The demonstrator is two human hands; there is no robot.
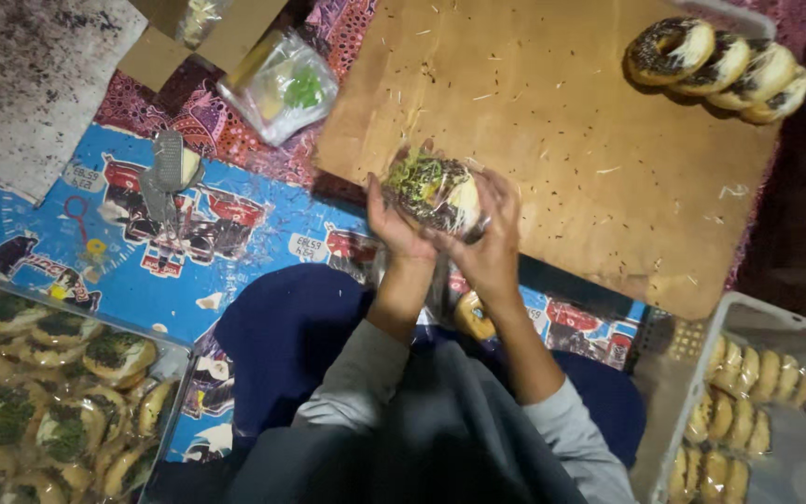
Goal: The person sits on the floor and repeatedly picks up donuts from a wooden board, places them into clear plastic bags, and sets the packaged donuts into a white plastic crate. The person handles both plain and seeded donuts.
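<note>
A: What's in hand right now?

B: A doughnut in a clear bag [433, 189], topped with green and dark sprinkles, held at the middle of the frame, just over the near edge of the wooden board [562, 140]. The left hand [396, 229] cups it from the left, the right hand [489, 241] from the right; both are closed around the bag, fingers curled up its sides.

A: So which step would you call it?

B: I'd judge it as bagging: the doughnut looks to be inside the plastic already, and the hands seem to be settling or closing the wrap. Whether the bag's mouth is sealed I can't tell.

A: And what does the next move call for?

B: Probably a light grip, so the topping doesn't smear against the plastic, and a steady hold while the mouth is folded.

A: What lies around it?

B: At the upper right, a row of four dark-topped doughnuts [718, 65] on the board's far corner. Lower left, a tray of wrapped green-topped doughnuts [48, 392]. Lower right, a pale crate [692, 373] with plain ones stood on edge. Upper left of centre, another bagged item [282, 86] on the patterned cloth, well apart from the hands.
</note>
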